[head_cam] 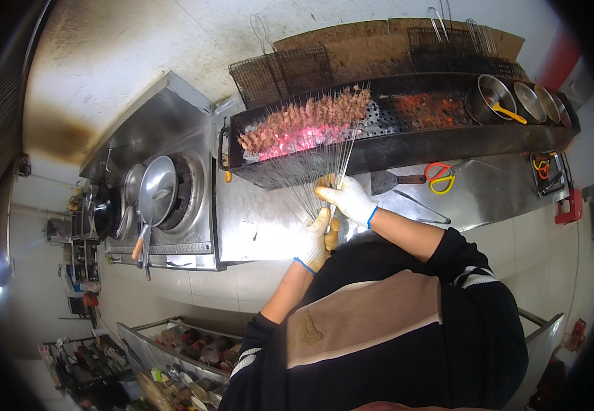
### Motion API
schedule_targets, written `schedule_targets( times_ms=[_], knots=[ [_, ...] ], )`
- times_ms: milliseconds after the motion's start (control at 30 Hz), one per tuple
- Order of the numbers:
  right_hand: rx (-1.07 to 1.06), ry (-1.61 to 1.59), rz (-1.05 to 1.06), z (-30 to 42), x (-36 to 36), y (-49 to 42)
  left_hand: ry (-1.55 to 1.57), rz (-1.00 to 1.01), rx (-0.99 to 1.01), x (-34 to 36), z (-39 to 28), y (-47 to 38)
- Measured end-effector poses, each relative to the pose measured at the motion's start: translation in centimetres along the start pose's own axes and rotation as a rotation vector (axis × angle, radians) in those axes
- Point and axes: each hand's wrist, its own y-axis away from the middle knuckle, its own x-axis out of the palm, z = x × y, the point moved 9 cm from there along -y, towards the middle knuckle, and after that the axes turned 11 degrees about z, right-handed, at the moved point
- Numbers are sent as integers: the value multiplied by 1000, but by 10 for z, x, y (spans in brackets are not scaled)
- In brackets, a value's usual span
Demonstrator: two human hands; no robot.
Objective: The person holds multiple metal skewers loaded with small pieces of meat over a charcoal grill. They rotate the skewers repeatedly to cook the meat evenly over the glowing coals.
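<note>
Both of my hands wear white knitted work gloves with yellowish palms and blue cuffs. My left hand (pixel 316 240) grips the gathered lower ends of a fan of thin metal skewers (pixel 304 177). Just above it and to the right, my right hand (pixel 347 198) holds the same bundle, its thumb across the skewers. Chunks of meat (pixel 307 114), packed side by side on the far ends, lie over glowing charcoal (pixel 297 141) at the left of a long black charcoal grill (pixel 399 146). The fingers hide part of the skewer ends.
A scraper (pixel 397 180), scissors (pixel 439 178) and tongs (pixel 422 208) lie on the steel counter (pixel 245 210). Metal pots (pixel 490 97), one holding a yellow-handled brush (pixel 508 112), stand at the grill's right. Leftward, a wok burner (pixel 186 190) carries a steel pan (pixel 158 190). Wire grill baskets (pixel 281 74) lean behind.
</note>
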Motion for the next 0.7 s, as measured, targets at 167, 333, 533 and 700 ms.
schedule_targets(
  times_ms=[167,333,533,700],
  knots=[
    [-44,188,-80,14,-3,12,53,-12,-20,-3,2,0],
    [-121,292,-82,27,-8,11,14,45,-20,6,-1,-2],
    [-131,332,-51,30,-6,12,-75,65,1,15,-7,3],
    [-86,464,-13,33,-6,13,-52,8,-18,11,-6,1]
  ],
)
